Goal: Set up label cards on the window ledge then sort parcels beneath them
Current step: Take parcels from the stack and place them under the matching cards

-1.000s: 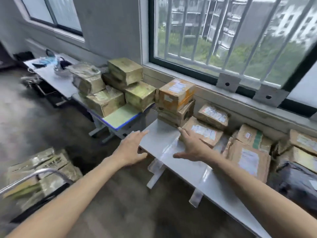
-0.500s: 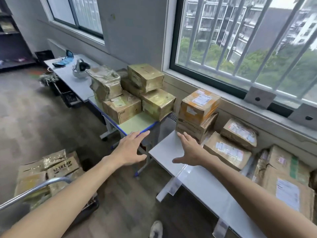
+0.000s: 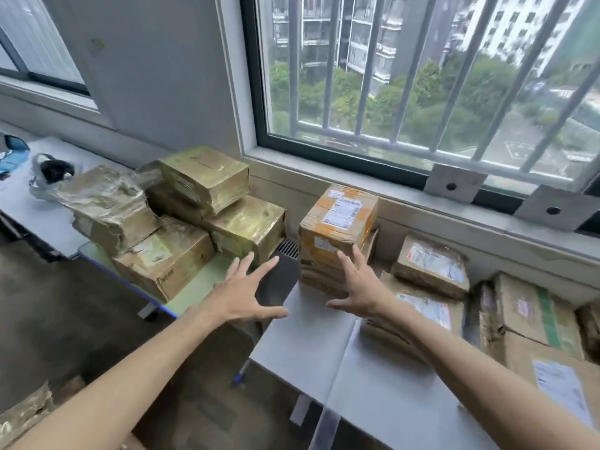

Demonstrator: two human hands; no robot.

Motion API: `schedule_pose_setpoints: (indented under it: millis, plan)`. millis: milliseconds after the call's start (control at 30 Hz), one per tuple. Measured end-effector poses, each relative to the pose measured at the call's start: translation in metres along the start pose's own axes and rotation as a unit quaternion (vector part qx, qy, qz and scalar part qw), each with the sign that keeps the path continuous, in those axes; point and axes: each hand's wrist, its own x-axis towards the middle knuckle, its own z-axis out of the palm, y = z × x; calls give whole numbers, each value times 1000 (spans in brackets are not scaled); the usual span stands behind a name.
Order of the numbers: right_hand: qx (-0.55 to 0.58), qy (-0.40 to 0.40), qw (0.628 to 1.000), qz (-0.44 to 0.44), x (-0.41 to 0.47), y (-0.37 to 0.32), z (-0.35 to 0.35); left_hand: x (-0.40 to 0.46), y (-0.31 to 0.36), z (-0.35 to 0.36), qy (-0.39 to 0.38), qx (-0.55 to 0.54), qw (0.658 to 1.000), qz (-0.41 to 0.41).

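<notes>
- Your left hand (image 3: 242,298) is bare: you wear no glove on it, and no ring shows on any finger.
- Your right hand (image 3: 360,292) is just as bare, with nothing on its fingers either.
- Both of your wrists carry nothing: no watch, no strap, no bracelet.
- Your left forearm (image 3: 123,381) is uncovered along the whole stretch that you can see, down to the bottom edge of the view.
- Your right forearm (image 3: 467,375) is uncovered in the same way; no sleeve or cuff comes into view on either side.
</notes>
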Motion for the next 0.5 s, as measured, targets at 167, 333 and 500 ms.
schedule_pose_setpoints:
  millis: [167, 333, 500]
  plan:
    - [38, 18, 999, 33, 18, 24, -26, 61, 26, -13, -3, 4, 999, 35]
    - [59, 28, 995, 74, 40, 41, -34, 109, 40, -30, -16, 15, 995, 99]
    - [99, 35, 990, 98, 69, 46, -30, 172, 35, -45, -33, 20, 990, 139]
